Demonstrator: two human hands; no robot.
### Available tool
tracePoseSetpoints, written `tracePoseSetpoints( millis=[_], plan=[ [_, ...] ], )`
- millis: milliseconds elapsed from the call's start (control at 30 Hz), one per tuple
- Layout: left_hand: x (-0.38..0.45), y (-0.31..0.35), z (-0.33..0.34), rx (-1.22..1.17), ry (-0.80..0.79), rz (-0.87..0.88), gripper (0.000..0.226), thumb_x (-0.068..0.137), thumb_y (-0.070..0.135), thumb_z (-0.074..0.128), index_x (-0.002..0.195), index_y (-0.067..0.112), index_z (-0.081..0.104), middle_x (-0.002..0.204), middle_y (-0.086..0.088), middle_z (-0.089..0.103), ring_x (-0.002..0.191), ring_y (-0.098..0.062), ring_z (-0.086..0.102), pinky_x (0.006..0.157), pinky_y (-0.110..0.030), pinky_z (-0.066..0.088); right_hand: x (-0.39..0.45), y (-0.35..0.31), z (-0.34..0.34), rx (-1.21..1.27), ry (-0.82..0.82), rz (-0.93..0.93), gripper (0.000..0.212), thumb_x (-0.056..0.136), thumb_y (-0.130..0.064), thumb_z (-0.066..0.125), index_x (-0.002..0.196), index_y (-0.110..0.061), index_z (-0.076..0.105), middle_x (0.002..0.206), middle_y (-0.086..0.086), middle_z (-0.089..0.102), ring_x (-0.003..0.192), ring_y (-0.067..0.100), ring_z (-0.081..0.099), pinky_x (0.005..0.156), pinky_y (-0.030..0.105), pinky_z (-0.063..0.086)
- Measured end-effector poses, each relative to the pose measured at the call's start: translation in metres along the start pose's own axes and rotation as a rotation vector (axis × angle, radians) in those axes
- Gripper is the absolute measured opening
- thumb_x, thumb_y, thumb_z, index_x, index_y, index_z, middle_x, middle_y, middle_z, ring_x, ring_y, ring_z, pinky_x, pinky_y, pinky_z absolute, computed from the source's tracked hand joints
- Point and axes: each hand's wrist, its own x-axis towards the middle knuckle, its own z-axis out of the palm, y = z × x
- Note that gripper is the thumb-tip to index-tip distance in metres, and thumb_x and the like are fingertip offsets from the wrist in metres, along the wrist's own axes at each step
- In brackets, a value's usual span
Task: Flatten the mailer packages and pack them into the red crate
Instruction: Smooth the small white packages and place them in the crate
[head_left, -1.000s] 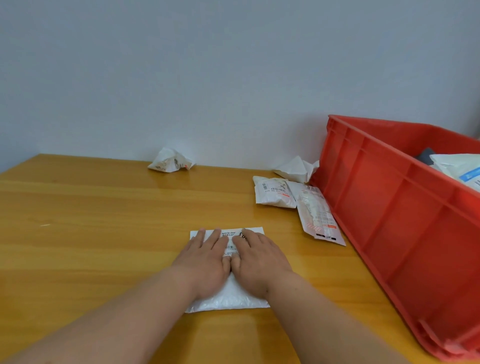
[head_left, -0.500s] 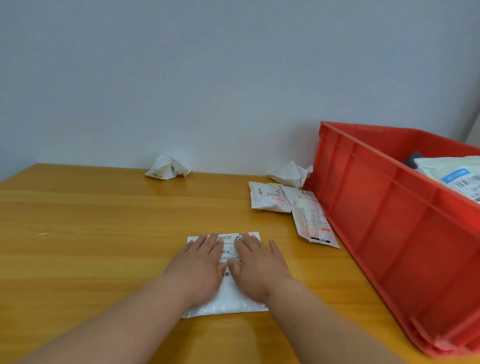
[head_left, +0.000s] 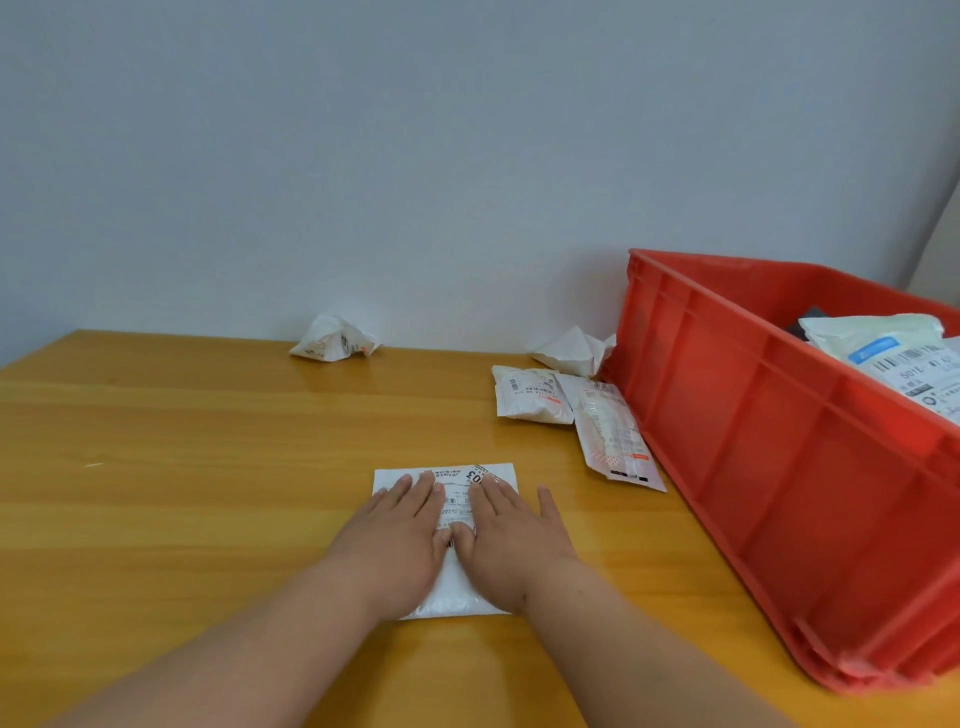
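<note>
Both hands lie flat on a white mailer package (head_left: 448, 512) near the front of the wooden table (head_left: 182, 493). The left hand (head_left: 397, 540) and the right hand (head_left: 511, 543) sit side by side, thumbs touching, fingers straight and pressing down. The right hand's little finger is spread off the package onto the table. The package is longer than it is wide, and its long side runs away from the person toward the wall. Its printed label faces up at the far end.

To the right stands the red crate (head_left: 779, 467), with a white labelled package (head_left: 893, 358) already inside. Between the pressed package and the crate lies a pink-printed mailer (head_left: 613, 436), right beside the crate wall. Touching it is a small cream mailer (head_left: 530, 397). Behind those sits a crumpled white mailer (head_left: 574, 351). Far back by the wall (head_left: 415, 156) is another crumpled mailer (head_left: 335, 343).
</note>
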Motion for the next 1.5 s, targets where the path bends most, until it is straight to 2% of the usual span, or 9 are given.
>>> tracePoseSetpoints(
  millis=[67,167,233,433,600,733,867,1233,1500],
  plan=[
    [-0.002,-0.001,0.001,-0.004,0.018,0.029,0.126,0.053,0.074,-0.045,0.157,0.019,0.001,0.164,0.002,-0.011,0.151,-0.015,-0.008,0.121,-0.031,-0.002,-0.003,0.0,-0.003,-0.023,0.073,-0.029,0.061,0.104,-0.047,0.017,0.157,-0.016,0.019,0.166,0.001,0.013,0.152,0.016,0.008,0.121,0.048,-0.006],
    [-0.005,-0.001,0.004,-0.07,-0.079,0.04,0.081,0.091,0.066,-0.007,0.156,0.018,-0.007,0.163,0.001,-0.018,0.149,-0.015,-0.016,0.122,-0.033,-0.003,-0.011,0.002,-0.002,-0.002,0.103,-0.056,0.056,0.105,-0.045,0.02,0.154,-0.018,0.027,0.163,0.0,0.022,0.15,0.016,0.016,0.121,0.047,-0.004],
    [-0.009,0.0,0.002,-0.053,-0.128,0.05,0.084,0.09,0.069,-0.003,0.155,0.018,-0.012,0.161,0.002,-0.022,0.148,-0.016,-0.02,0.122,-0.034,-0.005,-0.015,0.004,0.002,0.022,0.056,-0.055,0.059,0.105,-0.045,0.017,0.158,-0.019,0.016,0.166,-0.002,0.011,0.152,0.013,0.006,0.122,0.047,-0.006],
    [-0.013,0.001,-0.001,-0.053,-0.117,0.071,0.142,0.032,0.085,-0.039,0.154,0.018,-0.016,0.161,0.002,-0.024,0.148,-0.015,-0.022,0.122,-0.033,-0.006,-0.017,0.003,0.007,0.023,0.013,-0.044,0.06,0.105,-0.045,0.011,0.159,-0.02,0.002,0.167,-0.005,-0.004,0.152,0.01,-0.007,0.121,0.05,-0.01],
    [-0.006,-0.002,-0.011,-0.041,-0.14,0.056,0.072,0.098,0.059,0.012,0.157,0.021,-0.005,0.164,0.003,-0.014,0.151,-0.016,-0.01,0.123,-0.036,0.004,-0.012,0.002,-0.003,0.0,0.006,-0.063,0.06,0.105,-0.044,0.018,0.158,-0.018,0.013,0.166,-0.001,0.01,0.152,0.015,0.005,0.122,0.051,-0.005],
    [0.001,-0.007,-0.022,-0.037,0.001,0.028,0.056,0.102,0.035,0.034,0.154,0.028,0.018,0.162,0.005,0.01,0.147,-0.018,0.014,0.117,-0.036,0.022,-0.006,-0.002,-0.017,-0.044,0.089,-0.087,0.048,0.103,-0.043,0.029,0.136,-0.015,0.051,0.142,0.006,0.046,0.135,0.025,0.037,0.122,0.048,0.007],
    [0.015,-0.009,-0.03,-0.097,0.075,-0.001,0.055,0.101,0.034,0.039,0.154,0.029,0.022,0.16,0.006,0.016,0.145,-0.018,0.017,0.116,-0.034,0.023,0.008,0.001,-0.029,-0.051,0.193,-0.091,0.037,0.101,-0.036,0.036,0.122,-0.015,0.059,0.125,0.006,0.051,0.121,0.028,0.045,0.119,0.047,0.017],
    [0.102,-0.006,-0.061,-0.195,0.133,-0.027,0.054,0.1,0.038,0.042,0.152,0.029,0.029,0.158,0.007,0.023,0.144,-0.019,0.022,0.115,-0.037,0.027,0.074,0.052,-0.068,0.002,0.282,0.036,0.035,0.097,-0.026,0.04,0.127,-0.019,0.056,0.134,0.003,0.047,0.128,0.027,0.042,0.121,0.045,0.012],
    [0.188,0.011,-0.073,-0.305,0.184,-0.038,0.053,0.099,0.034,0.045,0.15,0.028,0.034,0.157,0.006,0.028,0.143,-0.02,0.025,0.116,-0.039,0.028,0.136,0.124,-0.093,0.03,0.361,0.338,0.05,0.09,-0.025,0.045,0.14,-0.024,0.046,0.164,0.004,0.006,0.147,0.027,0.013,0.122,0.048,0.004]
  ],
)
